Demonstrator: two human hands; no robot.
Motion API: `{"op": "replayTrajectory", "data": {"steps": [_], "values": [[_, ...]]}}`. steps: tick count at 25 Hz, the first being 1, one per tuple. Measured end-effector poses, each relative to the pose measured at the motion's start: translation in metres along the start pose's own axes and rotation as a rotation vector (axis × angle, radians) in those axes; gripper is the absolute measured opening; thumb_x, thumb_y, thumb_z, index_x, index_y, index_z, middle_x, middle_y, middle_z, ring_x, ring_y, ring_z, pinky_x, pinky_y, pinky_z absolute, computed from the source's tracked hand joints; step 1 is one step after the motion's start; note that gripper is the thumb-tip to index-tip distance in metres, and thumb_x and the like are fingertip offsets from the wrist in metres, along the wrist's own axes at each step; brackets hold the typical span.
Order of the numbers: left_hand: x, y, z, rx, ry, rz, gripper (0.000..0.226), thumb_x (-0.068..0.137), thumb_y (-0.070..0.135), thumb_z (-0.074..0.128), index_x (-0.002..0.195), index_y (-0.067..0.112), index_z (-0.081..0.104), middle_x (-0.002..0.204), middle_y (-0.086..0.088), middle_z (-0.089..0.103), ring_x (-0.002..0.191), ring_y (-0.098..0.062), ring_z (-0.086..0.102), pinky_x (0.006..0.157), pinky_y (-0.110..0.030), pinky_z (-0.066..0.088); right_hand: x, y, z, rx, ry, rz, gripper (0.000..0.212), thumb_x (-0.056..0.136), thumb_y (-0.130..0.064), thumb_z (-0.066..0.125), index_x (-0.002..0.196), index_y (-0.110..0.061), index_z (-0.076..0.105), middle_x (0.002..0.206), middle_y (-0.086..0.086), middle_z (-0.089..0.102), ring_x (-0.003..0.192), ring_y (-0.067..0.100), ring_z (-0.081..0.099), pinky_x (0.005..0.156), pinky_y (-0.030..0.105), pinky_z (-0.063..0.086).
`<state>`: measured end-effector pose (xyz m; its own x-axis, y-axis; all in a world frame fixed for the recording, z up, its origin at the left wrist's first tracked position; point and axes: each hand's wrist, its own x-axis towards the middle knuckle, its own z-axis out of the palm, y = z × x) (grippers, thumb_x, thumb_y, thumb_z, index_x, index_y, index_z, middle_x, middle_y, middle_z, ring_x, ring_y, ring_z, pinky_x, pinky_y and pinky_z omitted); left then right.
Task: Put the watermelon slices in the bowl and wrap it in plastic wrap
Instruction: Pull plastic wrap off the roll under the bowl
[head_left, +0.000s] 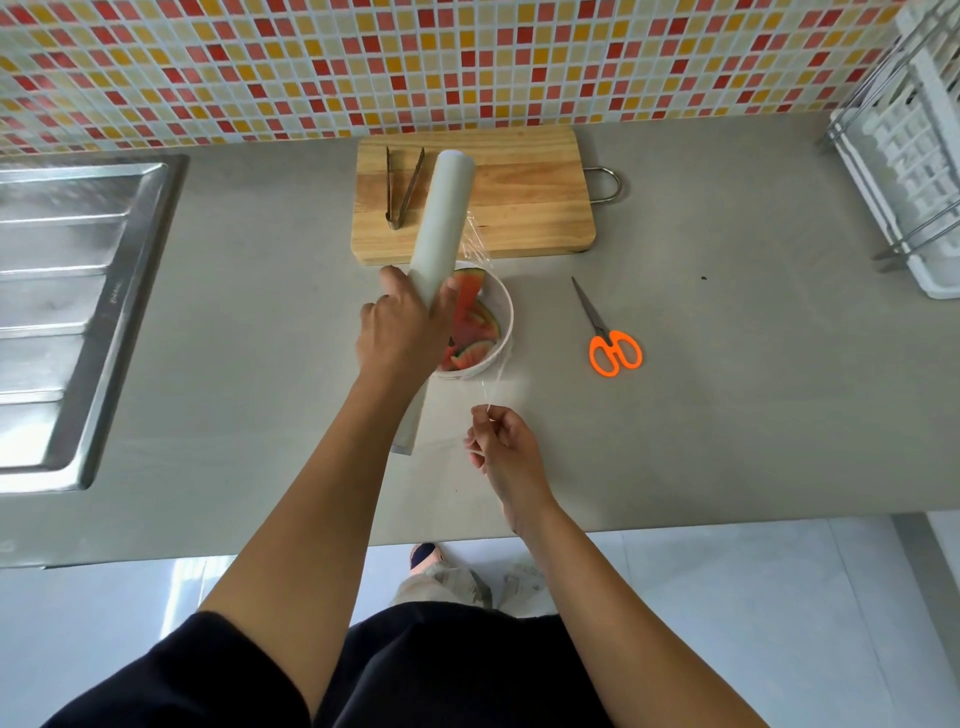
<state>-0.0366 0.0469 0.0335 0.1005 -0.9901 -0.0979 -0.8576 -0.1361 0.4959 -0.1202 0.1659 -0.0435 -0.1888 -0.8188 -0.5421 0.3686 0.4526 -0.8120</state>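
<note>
A white bowl (503, 332) on the grey counter holds several watermelon slices (470, 322), red flesh with green rind. My left hand (408, 325) grips a long white roll of plastic wrap (441, 223) around its middle, holding it tilted above the bowl's left side. A clear sheet of film (491, 374) stretches from the roll down over the bowl. My right hand (498, 447), nearer the counter's front edge, pinches the film's free edge between its fingertips. My left hand and arm hide part of the bowl and the roll's lower half.
A wooden cutting board (524, 197) lies behind the bowl with metal tongs (402, 187) on it. Orange-handled scissors (608, 338) lie right of the bowl. A steel sink drainboard (62, 291) is at left, a white dish rack (909, 171) at far right.
</note>
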Motion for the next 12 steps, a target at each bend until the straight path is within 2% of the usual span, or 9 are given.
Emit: {"op": "replayTrajectory", "data": {"steps": [3,5,7,8,12], "values": [[0.002,0.001,-0.001,-0.061,-0.036,-0.042,0.032,0.091,0.043,0.034,0.097,0.011,0.037,0.093,-0.016,0.057,0.081,-0.035,0.054,0.068,-0.038,0.038,0.003,0.002,0.002,0.036,0.036,0.007,0.011,0.092,-0.020,0.052,0.082,-0.020,0.055,0.062,-0.010,0.058,0.059,0.005,0.059,0.067,0.023,0.048],[0.001,-0.001,-0.002,-0.084,-0.063,0.003,0.028,0.093,0.038,0.036,0.097,0.010,0.039,0.091,-0.014,0.054,0.079,-0.032,0.052,0.067,-0.036,0.035,0.004,0.002,0.001,-0.002,0.063,-0.019,0.013,0.093,-0.019,0.051,0.080,-0.020,0.054,0.060,-0.010,0.056,0.053,0.003,0.054,0.061,0.021,0.045],[0.001,-0.003,-0.003,-0.074,-0.063,0.028,0.033,0.094,0.041,0.037,0.100,0.009,0.043,0.091,-0.011,0.052,0.078,-0.028,0.050,0.067,-0.035,0.034,0.004,0.002,-0.001,-0.093,0.107,-0.076,0.013,0.092,-0.021,0.051,0.080,-0.022,0.054,0.066,-0.006,0.053,0.049,0.000,0.049,0.053,0.015,0.042],[0.001,-0.005,-0.004,-0.067,-0.056,0.019,0.038,0.093,0.044,0.039,0.103,0.008,0.047,0.093,-0.010,0.051,0.078,-0.027,0.049,0.068,-0.035,0.035,0.004,0.002,-0.003,-0.143,0.127,-0.105,0.013,0.092,-0.022,0.051,0.080,-0.023,0.053,0.069,-0.006,0.053,0.050,0.000,0.048,0.053,0.015,0.041],[0.004,-0.010,-0.009,-0.023,0.025,-0.052,0.052,0.087,0.050,0.051,0.107,0.002,0.054,0.096,-0.012,0.048,0.080,-0.026,0.044,0.070,-0.034,0.034,0.006,0.002,-0.005,-0.223,0.175,-0.148,0.012,0.092,-0.025,0.052,0.080,-0.026,0.054,0.070,-0.007,0.054,0.064,0.010,0.048,0.064,0.025,0.042]]}}
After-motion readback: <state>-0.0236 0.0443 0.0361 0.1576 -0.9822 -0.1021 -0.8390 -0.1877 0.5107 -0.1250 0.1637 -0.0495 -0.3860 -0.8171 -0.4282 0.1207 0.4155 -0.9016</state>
